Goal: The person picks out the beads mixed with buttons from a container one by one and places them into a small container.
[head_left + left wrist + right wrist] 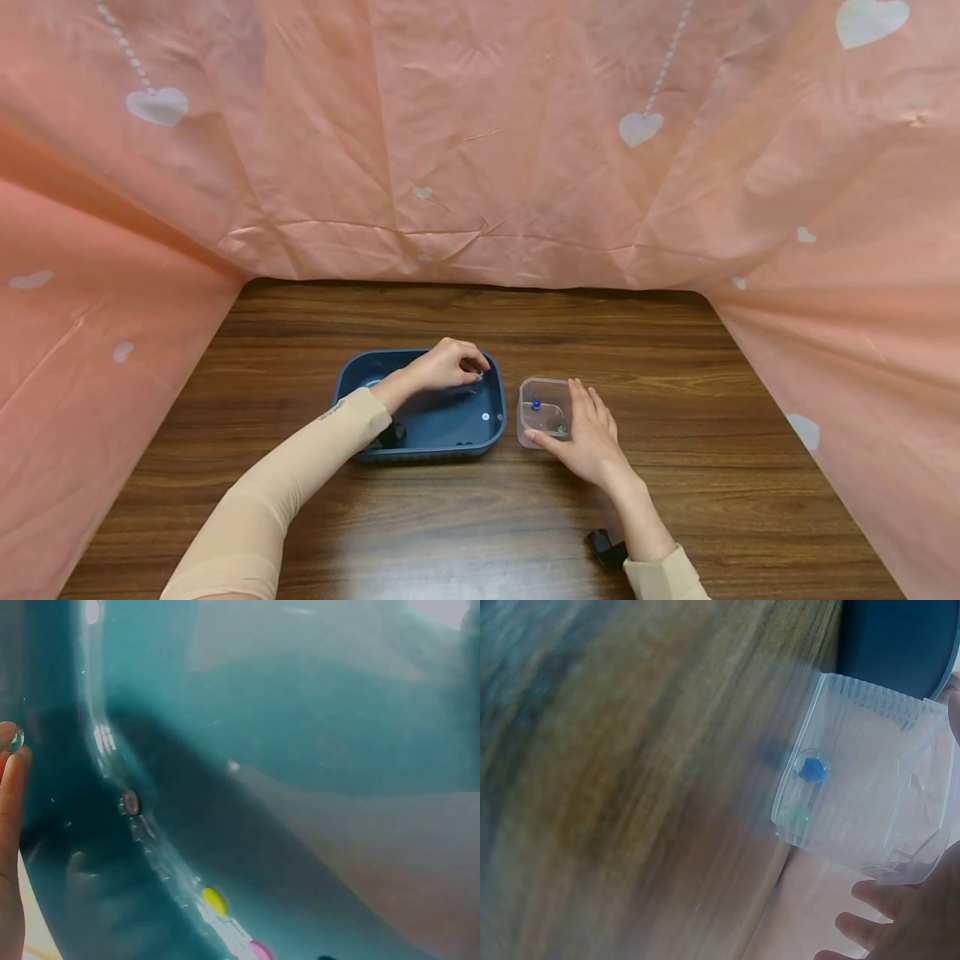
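Left grip (448, 367) pinches green marble (19, 740) at two o'clock in blue tub (435, 452); likely light, hard, slippery, best held round middle. Right grip (592, 435) spread, three o'clock of clear box (522, 427).

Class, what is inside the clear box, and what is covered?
Inside the clear box lie a small blue piece and a small green piece. In the head view, the right hand covers part of its right side, hiding whatever lies there from that camera.
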The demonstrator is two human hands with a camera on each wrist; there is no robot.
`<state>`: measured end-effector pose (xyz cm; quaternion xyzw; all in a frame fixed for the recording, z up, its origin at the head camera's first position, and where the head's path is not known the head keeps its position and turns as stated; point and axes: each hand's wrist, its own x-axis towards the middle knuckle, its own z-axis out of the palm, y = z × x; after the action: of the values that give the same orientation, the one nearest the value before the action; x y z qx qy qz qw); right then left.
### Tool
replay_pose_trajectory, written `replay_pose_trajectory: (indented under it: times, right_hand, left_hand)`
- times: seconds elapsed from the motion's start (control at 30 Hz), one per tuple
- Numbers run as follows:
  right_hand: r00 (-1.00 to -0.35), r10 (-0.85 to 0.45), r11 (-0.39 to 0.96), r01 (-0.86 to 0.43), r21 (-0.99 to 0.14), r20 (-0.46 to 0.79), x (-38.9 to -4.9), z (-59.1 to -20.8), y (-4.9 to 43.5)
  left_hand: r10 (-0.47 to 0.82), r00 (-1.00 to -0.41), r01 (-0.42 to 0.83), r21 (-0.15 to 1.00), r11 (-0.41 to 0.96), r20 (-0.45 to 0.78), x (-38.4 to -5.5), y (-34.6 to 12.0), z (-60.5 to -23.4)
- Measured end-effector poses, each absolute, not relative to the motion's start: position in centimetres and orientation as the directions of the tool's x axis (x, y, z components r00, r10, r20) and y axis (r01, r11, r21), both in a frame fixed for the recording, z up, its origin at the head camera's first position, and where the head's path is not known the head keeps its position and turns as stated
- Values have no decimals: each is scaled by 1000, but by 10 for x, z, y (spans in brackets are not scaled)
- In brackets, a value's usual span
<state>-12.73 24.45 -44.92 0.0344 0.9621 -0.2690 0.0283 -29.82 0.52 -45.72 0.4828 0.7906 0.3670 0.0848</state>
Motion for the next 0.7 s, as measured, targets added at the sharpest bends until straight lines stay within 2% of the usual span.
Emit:
replay_pose_trajectory:
  times: [0.37,0.7]
  right_hand:
    - [-997,51,855,76,-513,-63,-127,-449,244]
    - [-997,52,855,78,-512,-65,-127,-449,244]
  left_hand:
    - [804,-509,725,656,208,307,-298,8,-445]
    - [810,-461,761,630,152,361,-294,17,-433]
